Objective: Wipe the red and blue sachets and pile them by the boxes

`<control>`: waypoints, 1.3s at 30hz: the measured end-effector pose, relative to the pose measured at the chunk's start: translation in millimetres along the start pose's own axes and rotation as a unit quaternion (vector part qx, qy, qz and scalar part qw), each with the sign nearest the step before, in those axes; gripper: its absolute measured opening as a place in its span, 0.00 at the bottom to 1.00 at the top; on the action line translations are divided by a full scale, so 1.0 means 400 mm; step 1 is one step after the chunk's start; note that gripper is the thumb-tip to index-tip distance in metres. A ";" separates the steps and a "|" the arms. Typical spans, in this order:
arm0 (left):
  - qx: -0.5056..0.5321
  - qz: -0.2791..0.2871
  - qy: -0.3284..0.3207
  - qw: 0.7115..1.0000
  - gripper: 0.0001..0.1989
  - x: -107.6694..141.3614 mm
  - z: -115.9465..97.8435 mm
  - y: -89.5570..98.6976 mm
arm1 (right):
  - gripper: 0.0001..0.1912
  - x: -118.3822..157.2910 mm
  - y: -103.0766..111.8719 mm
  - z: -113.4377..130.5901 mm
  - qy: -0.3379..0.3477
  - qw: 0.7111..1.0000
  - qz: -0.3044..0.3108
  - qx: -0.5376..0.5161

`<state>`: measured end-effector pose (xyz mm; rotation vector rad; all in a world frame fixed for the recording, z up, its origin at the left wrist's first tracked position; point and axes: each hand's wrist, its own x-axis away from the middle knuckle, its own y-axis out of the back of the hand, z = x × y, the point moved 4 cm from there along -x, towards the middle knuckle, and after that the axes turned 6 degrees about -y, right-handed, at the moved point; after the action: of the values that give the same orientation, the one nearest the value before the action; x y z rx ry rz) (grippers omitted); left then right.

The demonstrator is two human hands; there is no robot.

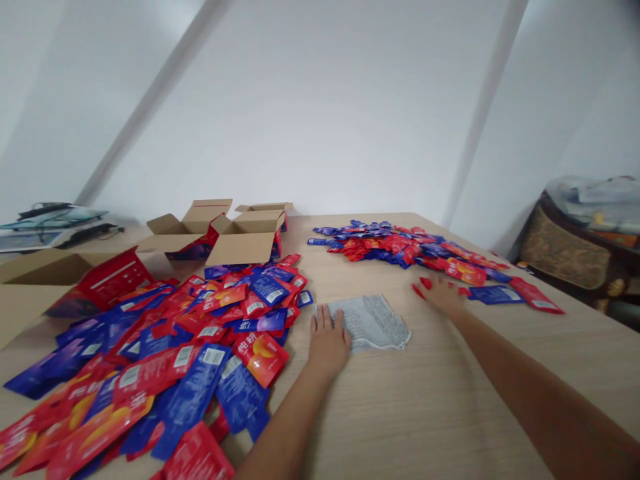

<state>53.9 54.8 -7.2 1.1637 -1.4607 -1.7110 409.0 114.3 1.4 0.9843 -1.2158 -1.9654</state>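
Note:
My left hand (329,341) lies with its fingers stretched out on the left edge of a grey cloth (376,323), which is spread on the table. To the right, my right hand (444,298) reaches to the near side of the far pile of pouches (395,245). Its fingers are bent over a red pouch (424,284), whose ends poke out past them; blur hides the exact grip. Beside that hand lie a blue pouch (496,295) and a red pouch (537,296). Left of my left hand spreads a large heap of red and blue pouches (200,353).
Several open cardboard boxes (247,247) stand behind the left heap, flaps out. Papers and a dark bag-like item (55,217) lie at the far left. A white wall (350,107) rises behind the table (400,413). A patterned chair (565,247) with plastic-wrapped things stands at right.

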 end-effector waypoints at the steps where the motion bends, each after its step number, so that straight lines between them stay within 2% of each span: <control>1: 0.002 0.002 -0.002 1.000 0.27 0.000 0.000 0.000 | 0.37 0.018 -0.016 0.055 0.003 1.000 0.015 0.000; 4: 0.008 0.003 -0.017 1.000 0.26 0.003 -0.001 0.004 | 0.34 0.074 -0.055 0.238 0.047 0.998 0.041 0.001; 6: 0.012 0.003 -0.022 1.000 0.26 0.007 -0.001 0.008 | 0.31 0.097 -0.067 0.342 0.108 0.992 0.069 -0.010; 9: 0.020 0.001 -0.023 1.000 0.27 0.011 -0.001 0.017 | 0.26 0.095 -0.047 0.420 0.172 0.981 0.089 -0.031; 13: 0.033 -0.002 -0.024 0.999 0.27 0.012 -0.004 0.024 | 0.25 0.066 0.034 0.405 0.191 0.977 0.073 -0.054; 15: 0.036 -0.002 -0.022 0.999 0.28 0.010 -0.006 0.024 | 0.24 0.086 0.086 0.392 0.231 0.964 0.039 -0.126; 18: 0.038 0.007 -0.008 0.999 0.31 0.007 -0.007 0.023 | 0.25 0.186 0.134 0.385 0.333 0.902 0.010 -0.275; 20: 0.036 0.018 -0.002 0.999 0.31 0.005 -0.008 0.023 | 0.27 0.277 0.123 0.384 0.387 0.873 0.048 -0.293; 21: 0.034 0.021 -0.004 0.999 0.31 0.004 -0.009 0.023 | 0.28 0.320 0.105 0.385 0.406 0.870 0.082 -0.268; 24: 0.024 0.026 -0.014 0.999 0.30 0.003 -0.011 0.026 | 0.29 0.405 0.040 0.386 0.389 0.887 0.199 -0.152; 26: 0.019 0.029 -0.018 0.999 0.30 0.003 -0.011 0.028 | 0.27 0.425 0.020 0.394 0.351 0.898 0.235 -0.122; 28: 0.016 0.034 -0.019 0.999 0.29 0.004 -0.011 0.030 | 0.25 0.431 0.019 0.412 0.330 0.910 0.220 -0.123; 32: 0.016 0.039 -0.015 0.999 0.27 0.004 -0.013 0.032 | 0.25 0.434 0.015 0.425 0.329 0.929 0.145 -0.093; 39: 0.013 0.037 -0.016 0.999 0.27 0.010 -0.010 0.025 | 0.23 0.373 -0.002 0.290 0.271 0.960 0.062 -0.007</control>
<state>54.7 47.3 1.4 1.0867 -1.5294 -1.6715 232.3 47.4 -4.6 1.2958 -0.9208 -1.4636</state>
